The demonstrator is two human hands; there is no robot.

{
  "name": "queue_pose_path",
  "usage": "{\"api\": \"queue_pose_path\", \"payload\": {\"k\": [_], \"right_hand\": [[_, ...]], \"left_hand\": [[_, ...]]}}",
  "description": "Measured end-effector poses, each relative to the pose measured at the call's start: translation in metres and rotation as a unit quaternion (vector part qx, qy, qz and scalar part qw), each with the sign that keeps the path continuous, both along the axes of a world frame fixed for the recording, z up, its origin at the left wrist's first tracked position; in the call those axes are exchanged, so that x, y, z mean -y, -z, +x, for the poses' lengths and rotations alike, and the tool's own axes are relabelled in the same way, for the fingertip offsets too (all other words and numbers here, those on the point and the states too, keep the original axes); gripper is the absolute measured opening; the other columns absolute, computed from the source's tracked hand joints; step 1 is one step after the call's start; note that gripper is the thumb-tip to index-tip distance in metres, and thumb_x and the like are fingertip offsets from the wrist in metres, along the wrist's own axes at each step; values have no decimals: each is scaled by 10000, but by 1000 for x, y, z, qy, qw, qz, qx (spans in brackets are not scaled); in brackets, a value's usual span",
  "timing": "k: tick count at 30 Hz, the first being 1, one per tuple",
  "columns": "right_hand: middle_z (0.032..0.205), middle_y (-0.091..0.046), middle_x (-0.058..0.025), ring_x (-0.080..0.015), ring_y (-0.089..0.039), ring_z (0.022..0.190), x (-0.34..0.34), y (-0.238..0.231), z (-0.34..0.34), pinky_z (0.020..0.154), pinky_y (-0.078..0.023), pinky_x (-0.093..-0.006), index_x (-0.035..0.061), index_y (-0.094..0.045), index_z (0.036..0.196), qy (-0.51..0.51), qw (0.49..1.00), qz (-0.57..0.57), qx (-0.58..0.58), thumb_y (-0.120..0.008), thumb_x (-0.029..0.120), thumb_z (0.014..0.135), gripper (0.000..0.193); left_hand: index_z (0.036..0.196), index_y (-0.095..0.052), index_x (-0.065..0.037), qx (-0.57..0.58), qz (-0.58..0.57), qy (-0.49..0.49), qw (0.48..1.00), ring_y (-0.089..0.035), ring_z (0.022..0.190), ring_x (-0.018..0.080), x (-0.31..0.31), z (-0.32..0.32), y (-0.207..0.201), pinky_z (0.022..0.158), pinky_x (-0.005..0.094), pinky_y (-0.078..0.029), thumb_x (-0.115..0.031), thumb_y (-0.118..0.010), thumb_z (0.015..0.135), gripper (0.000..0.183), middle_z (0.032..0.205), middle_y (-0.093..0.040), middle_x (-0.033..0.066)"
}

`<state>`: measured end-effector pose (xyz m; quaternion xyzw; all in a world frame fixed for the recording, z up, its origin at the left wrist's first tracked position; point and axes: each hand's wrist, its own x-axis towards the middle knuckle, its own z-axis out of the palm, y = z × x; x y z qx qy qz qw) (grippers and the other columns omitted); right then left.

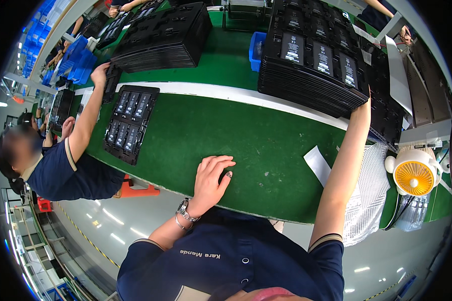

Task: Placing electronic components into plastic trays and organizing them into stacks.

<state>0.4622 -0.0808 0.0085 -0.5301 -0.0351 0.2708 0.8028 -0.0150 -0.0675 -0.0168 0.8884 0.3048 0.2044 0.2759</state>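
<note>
Two tall stacks of black moulded trays stand across the green belt: one at the far right (316, 65), its top tray filled with flat dark cells bearing pale labels, and one further off at the upper left (160, 37) whose top tray looks empty. The person's right hand (362, 108) reaches out to the near corner of the loaded stack; only the wrist and the back of the hand show against the tray edges, so I cannot tell whether the fingers grip, pinch or merely rest there. The left hand (212, 175) lies palm down on the bare green belt (266, 150) just in front of the body, fingers loosely spread and slightly curled, holding nothing. Nothing from the loaded stack sits in front of the person yet, so, as a judgement, the work on this tray is only at its start: the tray is being reached for, not lifted clear, and the whole pile beneath it remains. To the left a single filled tray (130, 123) lies flat on the belt, and a co-worker's arm (88, 118) stretches past it toward further trays. A strip of white paper (317, 163), a white mesh sheet (369, 195) and a small yellow-faced fan (414, 175) lie at the person's right.
</note>
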Motion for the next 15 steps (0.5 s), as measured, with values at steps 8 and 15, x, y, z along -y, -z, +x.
{"api": "queue_pose_path", "payload": {"k": [8, 15], "right_hand": [[907, -691, -83, -187, -646, 773, -2, -2, -7, 691, -507, -327, 0, -681, 1082, -21, 1000, -12, -12, -582, 313, 963, 349], [908, -692, -83, -188, -646, 774, -6, -3, -5, 691, -507, -327, 0, -681, 1084, -36, 999, -23, -25, -583, 317, 962, 354]], "left_hand": [[1100, -658, -83, -4, 1, 0, 1000, -532, 1114, 273, 0, -1, 0, 948, 401, -421, -93, -657, 845, 255, 1214, -622, 26], [1113, -655, -84, -8, 1, -3, 1000, -531, 1125, 270, 2, 0, 0, 958, 398, -416, -91, -656, 844, 270, 1235, -614, 32]]}}
